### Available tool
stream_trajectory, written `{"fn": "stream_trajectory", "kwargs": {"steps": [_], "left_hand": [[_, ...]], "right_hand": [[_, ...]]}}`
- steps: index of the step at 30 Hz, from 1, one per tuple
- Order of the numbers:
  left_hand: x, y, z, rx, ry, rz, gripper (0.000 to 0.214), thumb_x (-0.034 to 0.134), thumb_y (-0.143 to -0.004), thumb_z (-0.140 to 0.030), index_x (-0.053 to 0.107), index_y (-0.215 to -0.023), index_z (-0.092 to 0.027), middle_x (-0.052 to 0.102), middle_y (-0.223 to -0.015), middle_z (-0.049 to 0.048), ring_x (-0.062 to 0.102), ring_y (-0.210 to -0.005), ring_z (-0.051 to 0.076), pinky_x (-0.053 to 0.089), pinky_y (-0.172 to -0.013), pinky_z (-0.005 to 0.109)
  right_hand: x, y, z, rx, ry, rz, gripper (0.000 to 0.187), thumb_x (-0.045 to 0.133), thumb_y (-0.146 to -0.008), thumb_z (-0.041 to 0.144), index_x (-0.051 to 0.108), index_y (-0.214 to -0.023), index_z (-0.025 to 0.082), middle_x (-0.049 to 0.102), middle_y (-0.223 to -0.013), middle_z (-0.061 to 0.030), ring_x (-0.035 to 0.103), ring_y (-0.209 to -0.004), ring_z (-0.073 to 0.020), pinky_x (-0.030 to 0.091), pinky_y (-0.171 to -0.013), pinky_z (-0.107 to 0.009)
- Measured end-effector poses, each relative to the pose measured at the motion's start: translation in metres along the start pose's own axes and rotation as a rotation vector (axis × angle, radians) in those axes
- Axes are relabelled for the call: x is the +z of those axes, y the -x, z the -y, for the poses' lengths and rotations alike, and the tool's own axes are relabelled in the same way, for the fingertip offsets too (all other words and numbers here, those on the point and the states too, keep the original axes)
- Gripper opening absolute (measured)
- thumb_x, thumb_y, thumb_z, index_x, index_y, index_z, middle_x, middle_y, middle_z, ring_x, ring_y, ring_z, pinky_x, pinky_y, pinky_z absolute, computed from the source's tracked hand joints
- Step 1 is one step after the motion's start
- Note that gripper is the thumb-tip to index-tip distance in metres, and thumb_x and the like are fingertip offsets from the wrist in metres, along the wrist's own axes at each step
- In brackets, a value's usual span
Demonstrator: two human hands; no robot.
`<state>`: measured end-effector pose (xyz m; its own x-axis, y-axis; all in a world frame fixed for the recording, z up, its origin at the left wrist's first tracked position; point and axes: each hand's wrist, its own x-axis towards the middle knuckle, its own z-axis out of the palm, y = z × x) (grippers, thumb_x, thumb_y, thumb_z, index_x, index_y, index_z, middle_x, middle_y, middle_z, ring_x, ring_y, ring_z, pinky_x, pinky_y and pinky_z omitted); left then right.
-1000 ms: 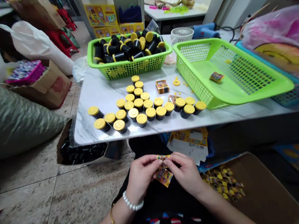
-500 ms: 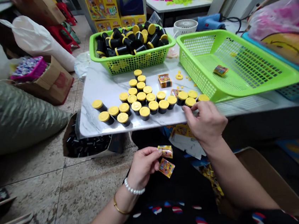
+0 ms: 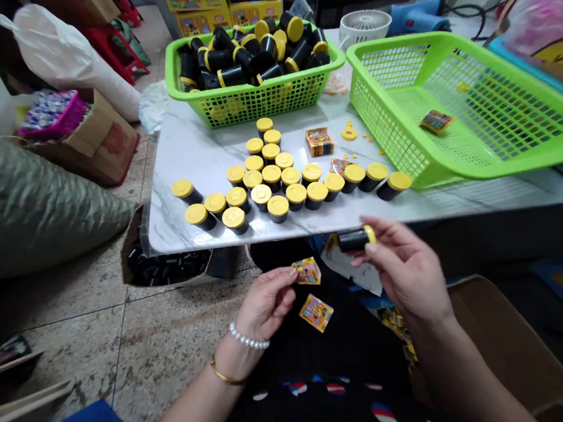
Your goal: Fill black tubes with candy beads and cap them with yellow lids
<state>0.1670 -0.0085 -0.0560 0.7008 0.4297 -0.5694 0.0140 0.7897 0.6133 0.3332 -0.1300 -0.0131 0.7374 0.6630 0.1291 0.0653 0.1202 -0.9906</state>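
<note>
Between thumb and fingers, my left hand [image 3: 268, 299] pinches a small printed wrapper sleeve [image 3: 308, 271], its end opened a little. Another printed wrapper [image 3: 316, 313] lies on my dark clothing just below it. My right hand [image 3: 411, 268] grips a black canister [image 3: 353, 239] by its yellow lid, tilted on its side with the bottom toward the wrapper; the two are apart. On the table edge above my hands stand several black canisters with yellow lids [image 3: 277, 206]. A stack of printed wrappers [image 3: 319, 142] sits behind them.
A green basket [image 3: 265, 102] heaped with black canisters stands at the back of the white table [image 3: 193, 136]. The larger green basket [image 3: 458, 169] at the right holds a printed packet [image 3: 436, 121]. Yellow bits lie beside it. Below the table's left end is a box of black parts [image 3: 166, 267].
My right hand has taken a canister from the right end of the group and brought it down toward my left hand. The left-hand wrapper is now spread open and apart from the lower one.
</note>
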Motion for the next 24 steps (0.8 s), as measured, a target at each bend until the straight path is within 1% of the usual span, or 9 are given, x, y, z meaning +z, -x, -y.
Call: {"fn": "stream_trajectory", "kwargs": {"steps": [1, 3, 5, 7, 10, 13, 16, 20, 24], "left_hand": [[0.0, -0.002, 0.0, -0.003, 0.015, 0.001, 0.027, 0.082, -0.064, -0.025, 0.067, -0.081, -0.01, 0.057, -0.058, -0.0033, 0.033, -0.036, -0.002, 0.013, -0.03, 0.011], [0.0, -0.004, 0.001, -0.014, 0.021, 0.006, 0.028, 0.082, -0.063, -0.024, 0.067, -0.08, -0.009, 0.055, -0.058, -0.0038, 0.033, -0.036, -0.002, 0.013, -0.03, 0.011], [0.001, -0.006, 0.001, -0.028, 0.015, 0.016, 0.028, 0.083, -0.063, -0.024, 0.067, -0.079, -0.008, 0.051, -0.054, -0.0052, 0.033, -0.036, -0.002, 0.013, -0.03, 0.011], [0.003, -0.006, 0.002, -0.038, 0.017, 0.028, 0.027, 0.082, -0.063, -0.025, 0.067, -0.078, -0.008, 0.048, -0.051, -0.0062, 0.034, -0.036, -0.001, 0.014, -0.03, 0.01], [0.006, -0.006, 0.002, -0.043, 0.04, 0.059, 0.027, 0.081, -0.065, -0.024, 0.066, -0.081, -0.009, 0.05, -0.055, -0.0056, 0.035, -0.037, -0.002, 0.015, -0.03, 0.009], [0.007, -0.006, 0.004, -0.046, 0.07, 0.076, 0.026, 0.081, -0.067, -0.023, 0.063, -0.082, -0.011, 0.054, -0.062, -0.0043, 0.035, -0.036, -0.003, 0.016, -0.03, 0.009], [0.008, -0.006, 0.006, -0.05, 0.073, 0.082, 0.025, 0.08, -0.068, -0.023, 0.062, -0.081, -0.011, 0.057, -0.064, -0.0031, 0.036, -0.035, -0.002, 0.017, -0.029, 0.009], [0.01, -0.006, 0.007, -0.036, 0.058, 0.09, 0.023, 0.078, -0.071, -0.023, 0.062, -0.081, -0.009, 0.058, -0.063, -0.0021, 0.037, -0.035, -0.002, 0.018, -0.029, 0.009], [0.009, -0.006, 0.007, -0.029, 0.121, 0.118, 0.024, 0.079, -0.068, -0.021, 0.062, -0.081, -0.009, 0.061, -0.068, -0.0005, 0.037, -0.036, -0.003, 0.017, -0.029, 0.009]], "right_hand": [[-0.002, 0.005, -0.006, 0.134, -0.083, 0.078, 0.036, 0.068, -0.078, 0.032, 0.062, -0.111, 0.022, 0.066, -0.097, -0.0061, 0.065, -0.071, -0.0176, 0.056, -0.062, -0.032], [-0.006, 0.013, -0.019, 0.321, -0.179, 0.147, 0.03, 0.071, -0.076, 0.033, 0.067, -0.103, 0.02, 0.068, -0.093, -0.0058, 0.066, -0.071, -0.0175, 0.057, -0.064, -0.032], [-0.005, 0.018, -0.029, 0.387, -0.233, 0.163, 0.028, 0.073, -0.076, 0.033, 0.068, -0.101, 0.02, 0.07, -0.093, -0.0057, 0.066, -0.076, -0.0178, 0.057, -0.072, -0.032], [-0.002, 0.021, -0.035, 0.399, -0.276, 0.202, 0.026, 0.072, -0.077, 0.034, 0.069, -0.099, 0.019, 0.071, -0.095, -0.0063, 0.066, -0.084, -0.019, 0.055, -0.083, -0.035], [0.002, 0.024, -0.037, 0.398, -0.303, 0.245, 0.025, 0.07, -0.08, 0.036, 0.067, -0.098, 0.019, 0.071, -0.099, -0.0074, 0.066, -0.092, -0.021, 0.053, -0.091, -0.039], [0.003, 0.026, -0.038, 0.347, -0.212, 0.191, 0.027, 0.07, -0.08, 0.036, 0.063, -0.1, 0.02, 0.07, -0.104, -0.0079, 0.066, -0.096, -0.0216, 0.053, -0.092, -0.04], [0.003, 0.029, -0.036, 0.264, -0.112, 0.17, 0.026, 0.068, -0.082, 0.034, 0.058, -0.103, 0.021, 0.067, -0.11, -0.0086, 0.065, -0.101, -0.0211, 0.052, -0.094, -0.039], [0.004, 0.034, -0.033, 0.145, -0.043, 0.222, 0.026, 0.066, -0.084, 0.028, 0.055, -0.107, 0.023, 0.067, -0.111, -0.008, 0.065, -0.102, -0.0198, 0.052, -0.094, -0.036], [0.0, 0.038, -0.032, 0.054, 0.008, 0.266, 0.026, 0.065, -0.083, 0.022, 0.056, -0.108, 0.023, 0.067, -0.111, -0.0072, 0.065, -0.102, -0.0187, 0.052, -0.095, -0.033]]}}
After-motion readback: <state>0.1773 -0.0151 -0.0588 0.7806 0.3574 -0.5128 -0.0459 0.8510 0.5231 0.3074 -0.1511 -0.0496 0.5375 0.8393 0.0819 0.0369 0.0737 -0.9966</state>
